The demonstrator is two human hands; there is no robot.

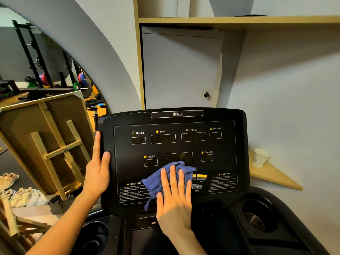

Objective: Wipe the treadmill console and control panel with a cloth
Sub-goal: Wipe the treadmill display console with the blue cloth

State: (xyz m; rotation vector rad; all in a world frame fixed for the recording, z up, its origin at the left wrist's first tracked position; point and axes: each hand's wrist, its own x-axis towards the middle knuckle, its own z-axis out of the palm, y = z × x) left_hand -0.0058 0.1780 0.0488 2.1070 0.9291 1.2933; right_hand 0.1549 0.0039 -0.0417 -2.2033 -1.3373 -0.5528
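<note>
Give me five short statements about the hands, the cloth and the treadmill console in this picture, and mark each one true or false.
1. The right hand presses a crumpled blue terry cloth flat against the black treadmill console panel. True.
2. The left hand holds the cloth. False: it grips the console's left edge.
3. The cloth lies over the TIME display. False: it lies lower on the panel, below the centre screen.
4. A white paper cup stands on the wooden corner shelf to the right of the console. True.
5. The numeric displays are lit. False: they look dark.
</note>
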